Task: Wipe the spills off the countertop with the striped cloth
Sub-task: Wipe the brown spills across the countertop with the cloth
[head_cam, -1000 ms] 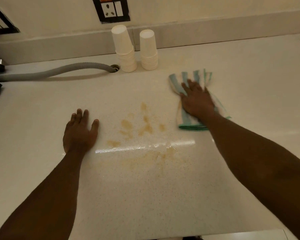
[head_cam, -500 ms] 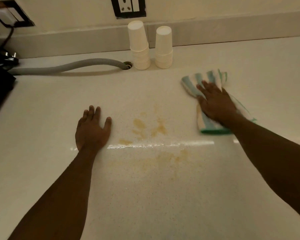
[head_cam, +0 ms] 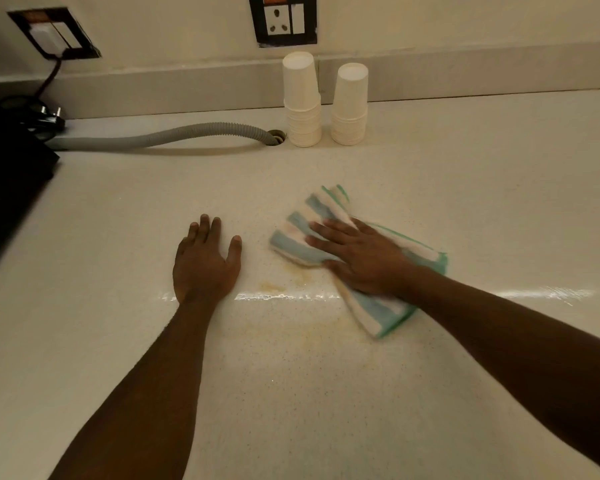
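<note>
A folded cloth (head_cam: 300, 233) with blue, white and green stripes lies on the pale speckled countertop (head_cam: 499, 202). My right hand (head_cam: 357, 256) presses flat on the cloth, fingers spread and pointing left. Brownish spill spots (head_cam: 293, 280) show just left of and below the cloth, and a fainter smear (head_cam: 312, 336) spreads nearer to me. The cloth covers part of the spill. My left hand (head_cam: 205, 263) rests palm down on the bare countertop, left of the spill, holding nothing.
Two stacks of white paper cups (head_cam: 302, 98) (head_cam: 350, 103) stand at the back wall. A grey corrugated hose (head_cam: 160, 136) runs from a hole in the counter to the left. A black appliance (head_cam: 7, 174) sits at the left edge. A socket (head_cam: 286, 19) is on the wall.
My right hand has slid the cloth to the left, from beside the spill onto its upper spots. The left hand has stayed flat in place.
</note>
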### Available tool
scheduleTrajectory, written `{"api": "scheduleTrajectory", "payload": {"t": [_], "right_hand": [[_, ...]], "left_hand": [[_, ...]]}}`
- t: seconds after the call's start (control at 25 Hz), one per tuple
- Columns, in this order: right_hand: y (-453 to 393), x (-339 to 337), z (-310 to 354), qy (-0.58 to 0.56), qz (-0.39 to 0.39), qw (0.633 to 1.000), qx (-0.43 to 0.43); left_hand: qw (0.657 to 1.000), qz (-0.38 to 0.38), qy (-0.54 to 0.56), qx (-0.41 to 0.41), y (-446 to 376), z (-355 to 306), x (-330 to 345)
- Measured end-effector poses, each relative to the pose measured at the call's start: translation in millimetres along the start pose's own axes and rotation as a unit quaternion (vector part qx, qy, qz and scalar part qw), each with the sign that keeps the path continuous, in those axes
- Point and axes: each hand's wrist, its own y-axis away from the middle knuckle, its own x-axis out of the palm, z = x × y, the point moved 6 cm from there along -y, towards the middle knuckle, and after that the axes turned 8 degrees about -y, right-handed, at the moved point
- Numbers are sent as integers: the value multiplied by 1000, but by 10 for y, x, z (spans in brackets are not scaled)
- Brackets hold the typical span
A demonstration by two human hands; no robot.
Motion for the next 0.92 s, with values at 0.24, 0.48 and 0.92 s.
{"api": "scheduleTrajectory", "payload": {"t": [0.24, 0.48, 0.92], "right_hand": [[214, -408, -1073, 17, -122, 973, 194], [-670, -289, -608, -4, -108, 960, 257], [-342, -175, -309, 14, -89, 986, 141]], "left_hand": [[987, -8, 155, -30, -11, 191, -109], [993, -30, 70, -92, -93, 1297, -271], [985, -75, 97, -118, -84, 1631, -131]]}}
